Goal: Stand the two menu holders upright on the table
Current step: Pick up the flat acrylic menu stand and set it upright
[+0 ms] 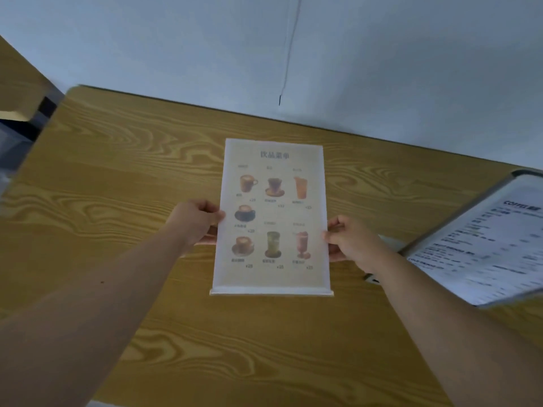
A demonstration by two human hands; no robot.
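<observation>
A clear menu holder with a beige drinks menu [271,218] is in the middle of the wooden table [117,177], its base edge toward me. I cannot tell whether its base touches the table. My left hand [197,221] grips its left edge and my right hand [349,242] grips its right edge, both about halfway up. A second menu holder with a white coffee menu [487,242] is at the right, tilted and partly cut off by the frame edge. Neither hand touches it.
A pale wall [382,60] runs along the table's far edge, with a thin dark cord [289,54] hanging down it. Another wooden surface and dark furniture [26,95] sit beyond the table's left end.
</observation>
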